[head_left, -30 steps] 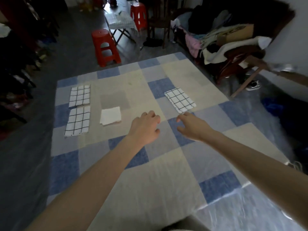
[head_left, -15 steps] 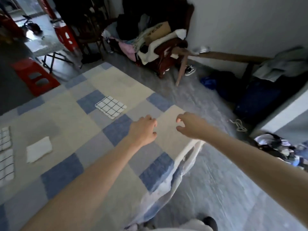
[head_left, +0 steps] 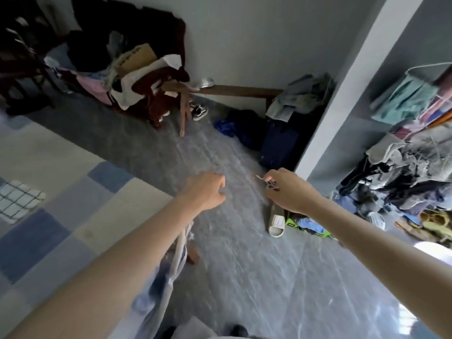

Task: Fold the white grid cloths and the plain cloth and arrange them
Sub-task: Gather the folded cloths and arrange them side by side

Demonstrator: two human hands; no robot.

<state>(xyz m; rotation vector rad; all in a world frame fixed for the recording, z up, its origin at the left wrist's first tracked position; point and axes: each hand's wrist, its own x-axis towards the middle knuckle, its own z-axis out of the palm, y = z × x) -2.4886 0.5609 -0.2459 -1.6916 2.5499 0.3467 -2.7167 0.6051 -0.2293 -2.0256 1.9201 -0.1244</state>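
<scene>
The grey floor (head_left: 244, 253) fills the centre and lower right of the frame, and a blue, grey and cream checked blanket (head_left: 49, 216) covers the left side. A heap of clothes on a chair (head_left: 127, 79) sits at upper left. One folded white grid cloth (head_left: 17, 203) lies flat on the blanket at the left edge. A pale slipper (head_left: 276, 220) lies on the floor below the right hand (head_left: 288, 192), whose grip looks pinched, though I cannot tell on what. The left hand (head_left: 205, 192) hovers with loosely curled fingers, holding nothing.
</scene>
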